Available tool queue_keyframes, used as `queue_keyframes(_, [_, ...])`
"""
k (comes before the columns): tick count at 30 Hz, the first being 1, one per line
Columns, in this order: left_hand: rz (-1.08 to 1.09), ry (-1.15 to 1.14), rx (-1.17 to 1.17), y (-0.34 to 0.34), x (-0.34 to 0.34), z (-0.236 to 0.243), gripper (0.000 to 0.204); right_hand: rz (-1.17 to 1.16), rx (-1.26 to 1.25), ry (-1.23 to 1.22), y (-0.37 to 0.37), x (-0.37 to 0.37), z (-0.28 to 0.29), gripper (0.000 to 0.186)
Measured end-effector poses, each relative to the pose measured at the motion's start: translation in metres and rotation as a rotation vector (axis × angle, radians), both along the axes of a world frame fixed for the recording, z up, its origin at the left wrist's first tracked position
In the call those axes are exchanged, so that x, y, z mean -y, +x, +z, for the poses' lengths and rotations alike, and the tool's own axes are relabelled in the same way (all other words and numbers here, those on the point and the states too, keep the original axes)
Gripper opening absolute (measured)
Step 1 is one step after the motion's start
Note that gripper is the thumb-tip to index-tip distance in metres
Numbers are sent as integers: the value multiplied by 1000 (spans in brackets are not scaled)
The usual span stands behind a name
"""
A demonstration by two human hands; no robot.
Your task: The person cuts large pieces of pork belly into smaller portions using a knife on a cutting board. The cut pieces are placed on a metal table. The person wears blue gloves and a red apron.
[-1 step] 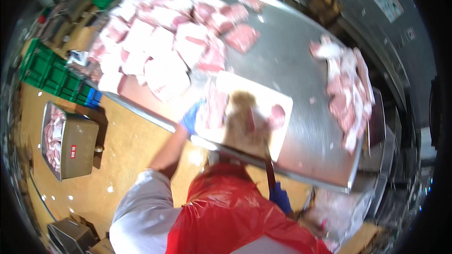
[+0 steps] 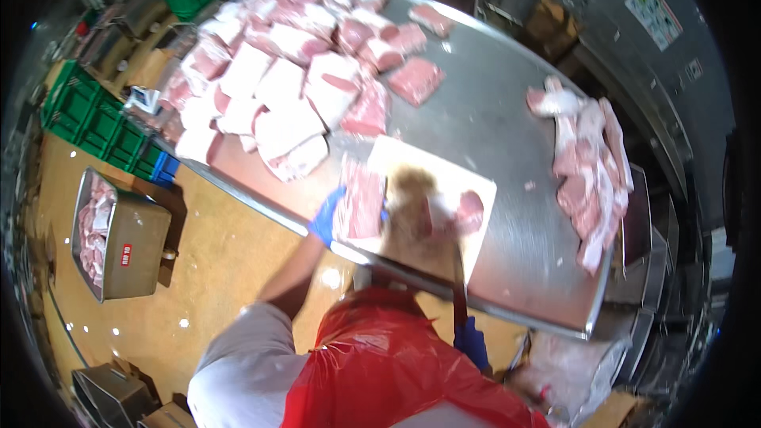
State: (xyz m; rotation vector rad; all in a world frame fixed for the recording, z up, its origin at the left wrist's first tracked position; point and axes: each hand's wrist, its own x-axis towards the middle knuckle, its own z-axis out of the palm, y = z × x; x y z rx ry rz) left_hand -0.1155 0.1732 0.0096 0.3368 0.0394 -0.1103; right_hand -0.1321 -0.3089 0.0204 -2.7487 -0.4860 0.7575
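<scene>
My left hand [image 2: 323,222], in a blue glove, is closed on a slab of raw meat [image 2: 362,202] at the left side of a white cutting board [image 2: 403,157]. Blue fingertips show past the slab's right edge. In my blue-gloved right hand [image 2: 471,341] is a knife [image 2: 460,289], its blade pointing away from me across the board's near edge. A smaller round-ended meat piece [image 2: 469,212] lies on the board, right of the slab. A blurred brownish patch covers the board's middle; I cannot make out what it is.
A large pile of meat chunks [image 2: 273,87] covers the far left of the steel table [image 2: 483,95]. Long meat strips [image 2: 587,174] lie along its right end. A steel bin [image 2: 143,246] of meat and green crates [image 2: 99,123] stand to the left on the floor.
The table and everything on it appear slightly lower in the view. My left hand still grips the slab and my right hand the knife.
</scene>
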Motion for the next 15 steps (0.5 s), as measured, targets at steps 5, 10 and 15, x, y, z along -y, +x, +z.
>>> queue_keyframes(5, [436,-102,477,-22,23,-71,58,-63,85,340,30,-20,-70,17])
queue_keyframes(10, [791,179,-117,9,-150,98,49,305,652,342,69,-23,-54,9])
queue_keyframes(15, [1322,782,-129,81,-210,196,32,35,390,475,76,-10,-63,12])
